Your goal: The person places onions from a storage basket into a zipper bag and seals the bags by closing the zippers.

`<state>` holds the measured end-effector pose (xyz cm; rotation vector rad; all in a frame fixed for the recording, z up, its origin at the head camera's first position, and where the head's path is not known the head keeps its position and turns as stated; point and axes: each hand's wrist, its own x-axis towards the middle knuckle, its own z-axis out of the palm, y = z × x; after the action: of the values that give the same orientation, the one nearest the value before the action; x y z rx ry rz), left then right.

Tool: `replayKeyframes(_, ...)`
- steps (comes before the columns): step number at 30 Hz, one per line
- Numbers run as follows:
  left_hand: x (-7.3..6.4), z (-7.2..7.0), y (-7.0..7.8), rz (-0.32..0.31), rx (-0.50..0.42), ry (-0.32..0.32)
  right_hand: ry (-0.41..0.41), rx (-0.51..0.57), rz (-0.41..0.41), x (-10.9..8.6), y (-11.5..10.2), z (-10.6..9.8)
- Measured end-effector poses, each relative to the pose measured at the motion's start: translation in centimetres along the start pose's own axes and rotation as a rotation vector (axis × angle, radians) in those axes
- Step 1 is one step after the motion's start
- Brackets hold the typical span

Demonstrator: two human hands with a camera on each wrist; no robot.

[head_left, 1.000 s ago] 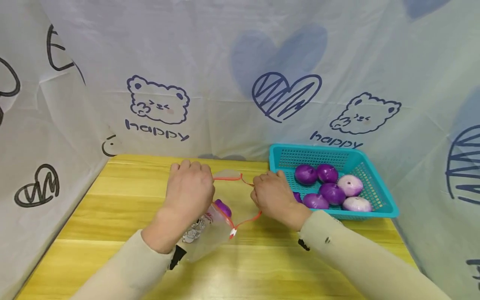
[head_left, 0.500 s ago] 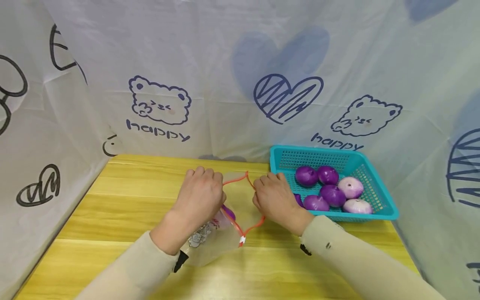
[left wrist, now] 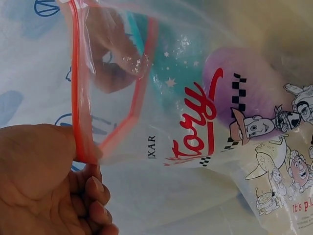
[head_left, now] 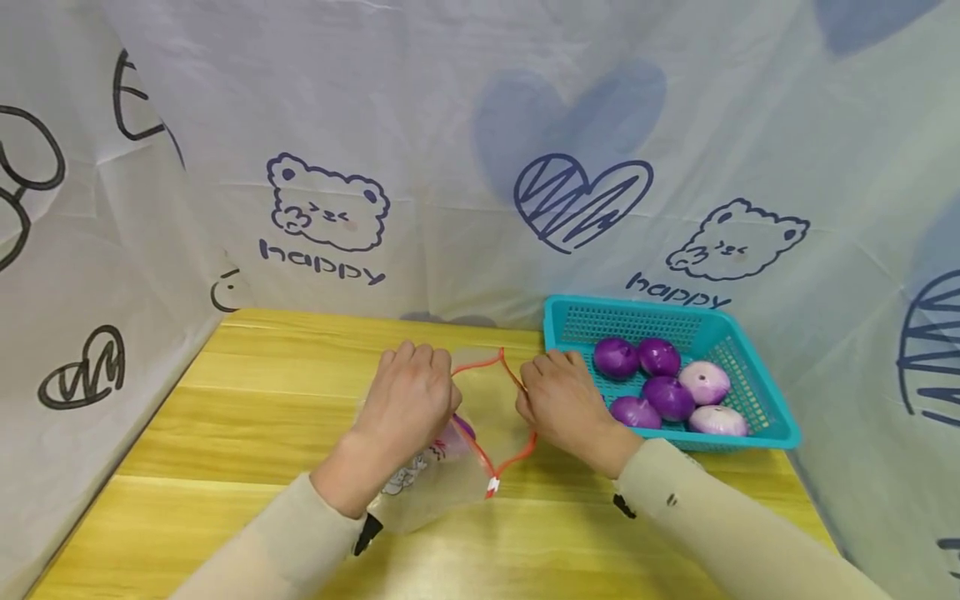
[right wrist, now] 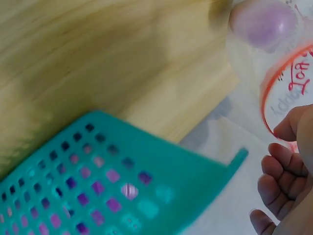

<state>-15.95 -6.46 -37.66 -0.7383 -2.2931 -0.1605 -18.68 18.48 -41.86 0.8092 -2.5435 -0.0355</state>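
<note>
A clear zip bag point(head_left: 431, 500) with an orange-red zip, white slider point(head_left: 492, 485) and cartoon print is held between both hands, its mouth spread apart. My left hand point(head_left: 411, 400) pinches the near-left edge of the mouth between thumb and fingers; the left wrist view shows this grip on the zip strip point(left wrist: 78, 98). Opposite it, my right hand point(head_left: 566, 408) pinches the other edge, close beside the basket. Inside the bag lies one purple onion point(left wrist: 234, 83), seen through the plastic and partly hidden by the left hand in the head view.
A turquoise plastic basket point(head_left: 757, 442) stands at the table's back right, holding several purple and whitish onions point(head_left: 669, 398). The yellow wooden table point(head_left: 247, 400) meets a white printed cloth point(head_left: 450, 250) hanging behind it and along both sides.
My left hand has shifted right with the bag, bringing it nearer my right hand and narrowing the gap across the mouth. Both hands keep their grip; the head view has tilted slightly.
</note>
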Motion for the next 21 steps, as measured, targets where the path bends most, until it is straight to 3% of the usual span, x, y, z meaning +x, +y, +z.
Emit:
replayKeyframes(8,-0.2,0.2,0.1,-0.033,-0.034,-0.001,0.047,-0.014,-0.035,-0.5,4.4,-2.0)
replayKeyframes(14,-0.3,0.3,0.2,-0.048,-0.049,0.024,-0.044,-0.094,-0.101,-1.5,7.7,-3.1)
replayKeyframes(21,-0.3,0.1,0.3,-0.072,-0.064,-0.001,-0.159,-0.132,-0.116,-3.2,9.4,-2.6)
